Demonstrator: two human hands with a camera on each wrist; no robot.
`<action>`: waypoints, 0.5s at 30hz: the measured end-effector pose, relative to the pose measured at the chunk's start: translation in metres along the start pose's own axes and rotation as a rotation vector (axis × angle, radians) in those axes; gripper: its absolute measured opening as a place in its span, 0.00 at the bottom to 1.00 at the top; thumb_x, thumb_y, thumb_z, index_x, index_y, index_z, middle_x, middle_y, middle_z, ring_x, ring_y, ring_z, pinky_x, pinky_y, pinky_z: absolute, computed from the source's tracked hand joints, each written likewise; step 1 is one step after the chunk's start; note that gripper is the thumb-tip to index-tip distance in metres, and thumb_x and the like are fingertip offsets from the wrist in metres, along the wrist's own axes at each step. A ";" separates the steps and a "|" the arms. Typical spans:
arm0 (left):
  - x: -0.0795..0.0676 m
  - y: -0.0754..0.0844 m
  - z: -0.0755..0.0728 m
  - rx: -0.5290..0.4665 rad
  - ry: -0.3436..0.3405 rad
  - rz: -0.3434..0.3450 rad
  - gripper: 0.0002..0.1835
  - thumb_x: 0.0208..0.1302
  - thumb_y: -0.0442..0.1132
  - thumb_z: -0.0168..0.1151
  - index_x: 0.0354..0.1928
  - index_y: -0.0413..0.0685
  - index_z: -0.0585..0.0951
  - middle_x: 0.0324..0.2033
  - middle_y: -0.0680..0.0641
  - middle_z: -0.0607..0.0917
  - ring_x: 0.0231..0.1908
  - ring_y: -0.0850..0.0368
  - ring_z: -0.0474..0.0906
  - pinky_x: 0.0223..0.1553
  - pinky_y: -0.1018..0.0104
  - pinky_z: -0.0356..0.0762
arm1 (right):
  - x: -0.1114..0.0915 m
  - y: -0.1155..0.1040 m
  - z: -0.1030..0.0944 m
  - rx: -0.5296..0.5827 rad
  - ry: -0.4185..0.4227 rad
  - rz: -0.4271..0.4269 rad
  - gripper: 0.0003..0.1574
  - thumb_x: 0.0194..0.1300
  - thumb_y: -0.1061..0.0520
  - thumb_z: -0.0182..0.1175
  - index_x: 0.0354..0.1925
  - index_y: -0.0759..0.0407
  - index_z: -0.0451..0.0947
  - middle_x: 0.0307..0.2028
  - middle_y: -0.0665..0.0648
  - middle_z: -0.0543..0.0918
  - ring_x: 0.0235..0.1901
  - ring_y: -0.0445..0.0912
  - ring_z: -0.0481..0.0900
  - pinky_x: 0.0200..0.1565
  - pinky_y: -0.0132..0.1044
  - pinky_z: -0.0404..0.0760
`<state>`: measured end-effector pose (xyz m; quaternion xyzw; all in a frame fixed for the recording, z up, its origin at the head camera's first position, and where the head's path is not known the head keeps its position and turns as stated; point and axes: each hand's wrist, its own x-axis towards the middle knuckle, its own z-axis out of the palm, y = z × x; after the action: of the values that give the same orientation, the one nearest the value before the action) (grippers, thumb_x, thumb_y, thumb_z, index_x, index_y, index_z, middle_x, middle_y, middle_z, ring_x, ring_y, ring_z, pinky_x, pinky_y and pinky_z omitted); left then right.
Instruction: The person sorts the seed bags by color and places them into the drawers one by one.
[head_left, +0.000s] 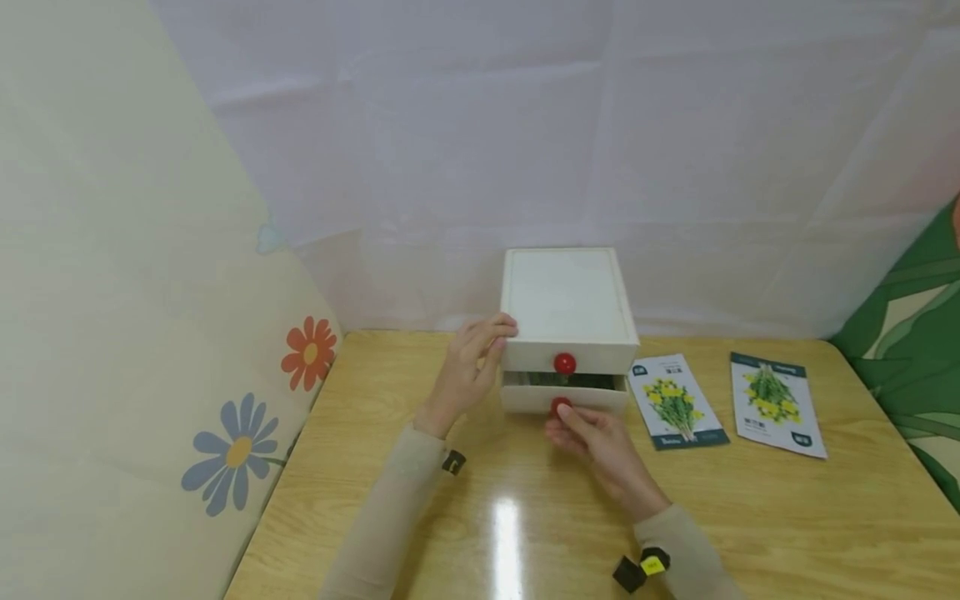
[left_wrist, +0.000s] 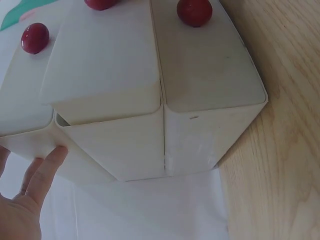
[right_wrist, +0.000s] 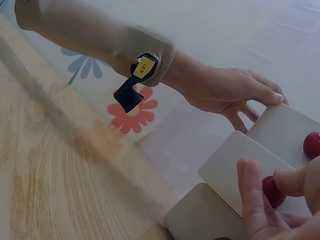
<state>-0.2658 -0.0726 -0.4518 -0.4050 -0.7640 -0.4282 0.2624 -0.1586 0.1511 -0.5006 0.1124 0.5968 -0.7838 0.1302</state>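
A small white cabinet of stacked drawers (head_left: 568, 293) with round red knobs stands at the back of the table. Its middle drawer (left_wrist: 107, 57) sticks out past the ones above and below it. In the head view something dark green shows in the gap over that drawer's front. My right hand (head_left: 606, 457) pinches the middle drawer's red knob (right_wrist: 273, 192) between thumb and fingers. With fairly straight fingers, my left hand (head_left: 465, 373) touches the cabinet's upper left side and top edge, level with the top drawer (left_wrist: 30, 95).
Two seed packets with yellow flowers, a nearer one (head_left: 677, 403) and a farther one (head_left: 777, 405), lie right of the cabinet on the wooden table (head_left: 450, 533). A white cloth (head_left: 480, 150) hangs behind. Flower-patterned cloth (head_left: 150, 333) borders the left side.
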 end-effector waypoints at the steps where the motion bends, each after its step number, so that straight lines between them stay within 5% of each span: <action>1: 0.000 0.000 0.000 -0.001 0.001 0.004 0.12 0.77 0.36 0.50 0.55 0.44 0.80 0.59 0.48 0.81 0.57 0.51 0.75 0.50 0.69 0.83 | 0.001 0.000 0.000 0.003 -0.001 -0.005 0.29 0.69 0.47 0.64 0.55 0.68 0.77 0.47 0.65 0.86 0.44 0.49 0.87 0.52 0.39 0.85; 9: 0.001 0.001 0.000 -0.011 0.012 0.020 0.12 0.76 0.34 0.52 0.55 0.42 0.80 0.58 0.46 0.82 0.56 0.49 0.76 0.49 0.71 0.83 | 0.010 -0.003 -0.001 0.024 0.000 -0.013 0.29 0.68 0.46 0.64 0.55 0.69 0.77 0.50 0.69 0.84 0.44 0.49 0.87 0.53 0.40 0.85; 15: 0.000 0.001 -0.001 -0.006 0.005 0.006 0.12 0.77 0.35 0.51 0.55 0.42 0.80 0.59 0.46 0.81 0.57 0.50 0.76 0.50 0.72 0.82 | 0.014 -0.006 0.000 0.002 0.010 -0.022 0.30 0.69 0.46 0.64 0.55 0.71 0.77 0.43 0.61 0.87 0.42 0.47 0.87 0.51 0.38 0.85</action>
<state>-0.2649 -0.0726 -0.4505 -0.4071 -0.7608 -0.4308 0.2642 -0.1732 0.1519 -0.5001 0.1100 0.5977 -0.7852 0.1186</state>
